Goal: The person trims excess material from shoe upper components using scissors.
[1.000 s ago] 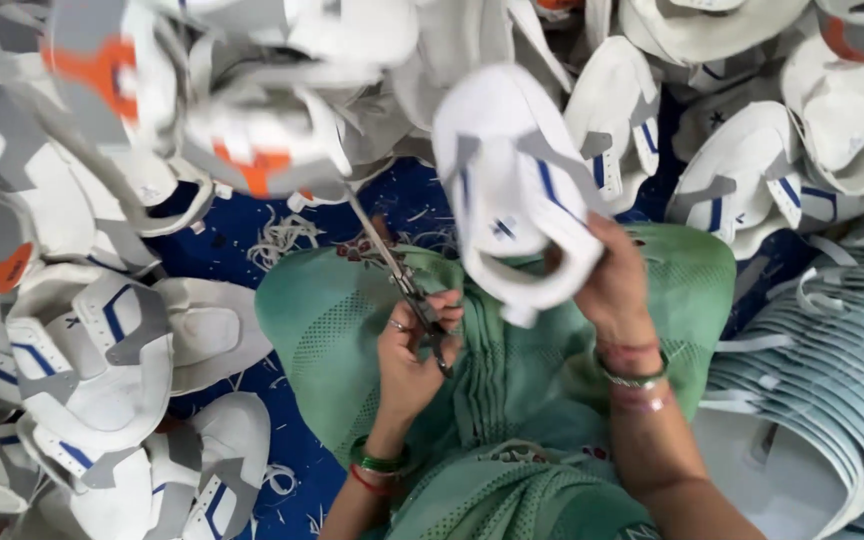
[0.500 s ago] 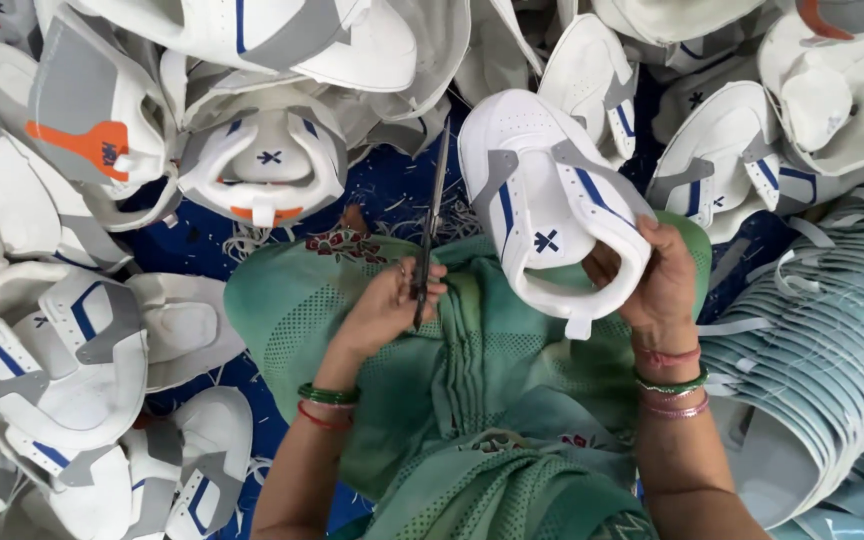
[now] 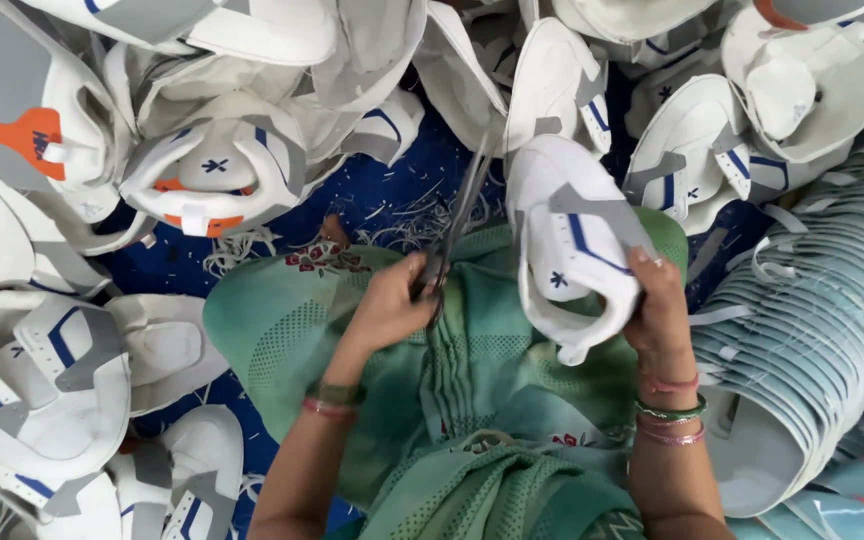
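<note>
Left hand (image 3: 392,305): I'm gripping scissors (image 3: 457,215), blades pointing up from my lap.
Right hand (image 3: 657,310): I'm holding a white shoe upper (image 3: 567,245) over my lap's right edge.
Progress: this piece is still being trimmed; piles (image 3: 202,170) surrounding me look untrimmed, I judge.

- The shoe upper (image 3: 572,250) in the right hand (image 3: 657,310) is looking like smooth white synthetic leather, matt, with grey suede-like panels and thin blue trim.
- The scissors (image 3: 457,215) in the left hand (image 3: 392,305) are showing dull grey metal blades, with little shine.
- The green garment (image 3: 472,370) over the lap is appearing as soft woven cloth, partly dotted with an open, mesh-like pattern, and carrying red flower embroidery.
- The bangles (image 3: 667,410) are looking glossy and hard.
- The blue floor covering (image 3: 392,190) is looking like matt cloth, littered with pale thread scraps.
- The stacked white pieces (image 3: 812,330) at right are looking smooth and faintly sheeny, like thin sheet material.
</note>
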